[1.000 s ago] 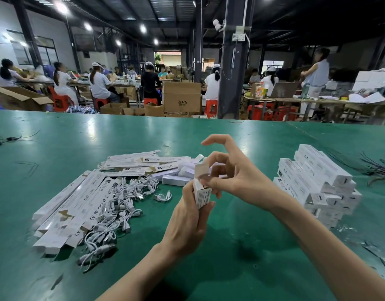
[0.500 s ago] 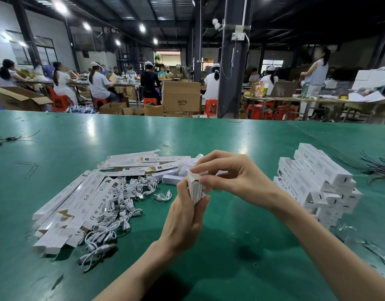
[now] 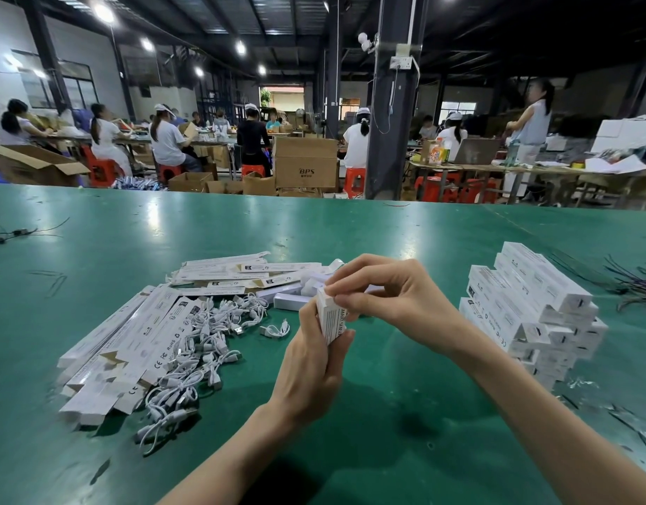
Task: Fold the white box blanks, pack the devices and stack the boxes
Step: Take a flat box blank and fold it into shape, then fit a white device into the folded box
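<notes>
Gripping box: left hand, right hand.

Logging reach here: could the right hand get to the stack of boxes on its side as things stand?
Probably yes: only bare table lies between the right hand and the stack. But it is pinching the top of the box that the left hand grips.

Broad green worktable up front, dark steel pillar behind it, seated workers on red stools, brown cartons on the floor, white wall with windows at left, bright ceiling lamps under dark roof beams.
</notes>
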`<state>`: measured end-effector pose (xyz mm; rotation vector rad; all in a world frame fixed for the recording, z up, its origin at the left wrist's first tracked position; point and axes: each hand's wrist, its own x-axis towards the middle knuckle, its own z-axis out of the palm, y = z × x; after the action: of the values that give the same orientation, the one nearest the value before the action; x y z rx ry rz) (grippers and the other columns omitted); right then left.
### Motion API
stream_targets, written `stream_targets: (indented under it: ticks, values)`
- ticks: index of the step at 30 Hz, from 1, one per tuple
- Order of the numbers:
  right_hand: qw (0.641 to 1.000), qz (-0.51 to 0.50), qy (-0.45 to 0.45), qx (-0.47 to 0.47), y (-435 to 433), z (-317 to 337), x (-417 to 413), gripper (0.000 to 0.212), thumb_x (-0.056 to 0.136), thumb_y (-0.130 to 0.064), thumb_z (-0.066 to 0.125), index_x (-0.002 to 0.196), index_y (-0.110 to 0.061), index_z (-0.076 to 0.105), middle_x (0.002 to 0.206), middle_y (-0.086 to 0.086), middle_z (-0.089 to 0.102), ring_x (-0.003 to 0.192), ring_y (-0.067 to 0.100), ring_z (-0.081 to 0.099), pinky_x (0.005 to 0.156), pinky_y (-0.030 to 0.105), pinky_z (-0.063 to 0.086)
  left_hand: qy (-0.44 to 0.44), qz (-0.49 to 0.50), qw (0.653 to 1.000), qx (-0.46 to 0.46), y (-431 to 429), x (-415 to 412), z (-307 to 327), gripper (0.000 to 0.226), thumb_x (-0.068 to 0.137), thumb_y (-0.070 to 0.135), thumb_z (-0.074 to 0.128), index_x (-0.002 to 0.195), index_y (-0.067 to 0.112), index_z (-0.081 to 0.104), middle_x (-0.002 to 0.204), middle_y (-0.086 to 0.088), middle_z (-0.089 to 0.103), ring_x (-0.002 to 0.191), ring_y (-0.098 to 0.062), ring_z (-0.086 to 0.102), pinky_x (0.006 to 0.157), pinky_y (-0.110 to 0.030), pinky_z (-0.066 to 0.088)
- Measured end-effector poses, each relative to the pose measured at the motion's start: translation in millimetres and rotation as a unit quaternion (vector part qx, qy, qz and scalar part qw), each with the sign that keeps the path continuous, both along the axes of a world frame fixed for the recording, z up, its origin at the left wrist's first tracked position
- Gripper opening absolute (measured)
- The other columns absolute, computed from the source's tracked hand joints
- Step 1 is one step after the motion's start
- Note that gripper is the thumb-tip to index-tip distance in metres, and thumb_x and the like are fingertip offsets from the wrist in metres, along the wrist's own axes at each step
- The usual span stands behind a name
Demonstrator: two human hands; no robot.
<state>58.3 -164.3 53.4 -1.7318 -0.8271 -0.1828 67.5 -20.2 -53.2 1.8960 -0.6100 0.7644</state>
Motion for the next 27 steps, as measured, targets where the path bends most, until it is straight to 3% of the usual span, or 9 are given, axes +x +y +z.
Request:
stream_targets:
  ticks: [5, 9, 11, 14, 16, 19, 21, 24, 27]
  values:
    - [0.998, -0.011, -0.04, -0.048, -2.1, -0.4, 1.2, 0.019, 0.08, 0.002, 0.073, 0.094, -0.011, 0.076, 0.1, 0.005, 0.068, 0.089, 0.036, 0.062, 0.069, 0.049, 0.054, 0.01, -0.008, 1.0, -0.004, 1.3, -1.0, -0.1, 0.035, 0.091, 0.031, 0.049, 0.119, 0.03, 0.028, 0.074, 0.012, 0.048, 0.051, -0.006, 0.048, 0.05, -0.026, 0.03]
    - [0.987, -0.042, -0.112, -0.107, -2.7, -2.9, 3.7, 0.024, 0.079, 0.002, 0.074, 0.098, -0.013, 0.075, 0.101, 0.003, 0.067, 0.081, 0.017, 0.063, 0.064, 0.035, 0.053, 0.006, -0.001, 1.0, -0.011, 1.1, -2.0, 1.6, 0.04, 0.091, 0.028, 0.05, 0.125, 0.022, 0.03, 0.081, 0.011, 0.051, 0.059, -0.002, 0.05, 0.053, -0.025, 0.028]
    - [0.983, -0.049, -0.134, -0.113, -1.8, -6.1, 6.2, 0.02, 0.08, 0.0, 0.074, 0.097, -0.012, 0.076, 0.101, 0.002, 0.066, 0.08, 0.021, 0.063, 0.063, 0.032, 0.051, 0.005, 0.001, 1.0, -0.018, 1.0, -2.5, 0.1, 0.04, 0.09, 0.028, 0.049, 0.126, 0.025, 0.03, 0.08, 0.015, 0.052, 0.059, -0.003, 0.049, 0.052, -0.025, 0.028]
    - [0.984, -0.064, -0.122, -0.112, -1.5, -11.5, 9.1, 0.021, 0.083, -0.006, 0.074, 0.102, -0.015, 0.073, 0.102, 0.0, 0.064, 0.077, 0.023, 0.061, 0.065, 0.027, 0.051, 0.01, 0.003, 0.999, -0.034, 0.4, -1.4, 0.1, 0.036, 0.09, 0.029, 0.048, 0.123, 0.028, 0.033, 0.081, 0.019, 0.056, 0.059, -0.007, 0.052, 0.052, -0.028, 0.034]
    - [0.986, -0.066, -0.077, -0.135, -0.5, -17.3, 10.2, 0.037, 0.085, -0.014, 0.072, 0.119, -0.028, 0.063, 0.105, -0.005, 0.061, 0.077, 0.017, 0.061, 0.07, 0.025, 0.053, 0.024, -0.005, 0.996, -0.091, -4.7, -1.6, 4.3, 0.036, 0.091, 0.032, 0.049, 0.123, 0.02, 0.039, 0.08, 0.017, 0.06, 0.057, -0.005, 0.054, 0.052, -0.025, 0.039]
    - [0.984, -0.03, 0.074, -0.158, 6.6, -28.5, 9.7, 0.068, 0.089, -0.03, 0.068, 0.143, -0.046, 0.029, 0.109, -0.005, 0.057, 0.082, 0.013, 0.06, 0.076, 0.021, 0.053, 0.163, -0.124, 0.928, -0.31, -15.7, -5.3, 15.2, 0.037, 0.091, 0.031, 0.053, 0.122, 0.014, 0.045, 0.087, 0.002, 0.068, 0.06, -0.015, 0.057, 0.052, -0.031, 0.047]
    - [0.974, -0.026, 0.159, -0.161, 7.2, -33.5, 10.3, 0.087, 0.085, -0.034, 0.071, 0.148, -0.045, 0.012, 0.112, -0.001, 0.054, 0.087, 0.016, 0.062, 0.075, 0.022, 0.055, 0.263, -0.149, 0.86, -0.412, -17.9, -4.2, 17.4, 0.022, 0.099, 0.025, 0.045, 0.112, 0.008, 0.049, 0.102, -0.019, 0.065, 0.08, -0.029, 0.063, 0.069, -0.046, 0.053]
    - [0.965, -0.033, 0.139, -0.222, 0.7, -38.0, 10.3, 0.072, 0.084, -0.022, 0.074, 0.143, -0.027, 0.034, 0.11, -0.005, 0.056, 0.084, 0.011, 0.064, 0.071, 0.027, 0.057, 0.358, -0.179, 0.804, -0.439, -14.4, -1.9, 17.9, 0.037, 0.104, 0.025, 0.03, 0.124, 0.0, 0.048, 0.115, -0.026, 0.063, 0.094, -0.04, 0.065, 0.079, -0.057, 0.053]
    - [0.964, -0.064, 0.113, -0.23, -3.6, -45.0, 7.2, 0.053, 0.083, -0.014, 0.071, 0.131, -0.02, 0.05, 0.101, -0.01, 0.061, 0.081, -0.001, 0.059, 0.069, 0.019, 0.051, 0.348, -0.189, 0.842, -0.367, -14.6, -0.8, 16.9, 0.036, 0.103, 0.016, 0.032, 0.13, 0.011, 0.055, 0.12, -0.014, 0.066, 0.104, -0.027, 0.067, 0.082, -0.045, 0.056]
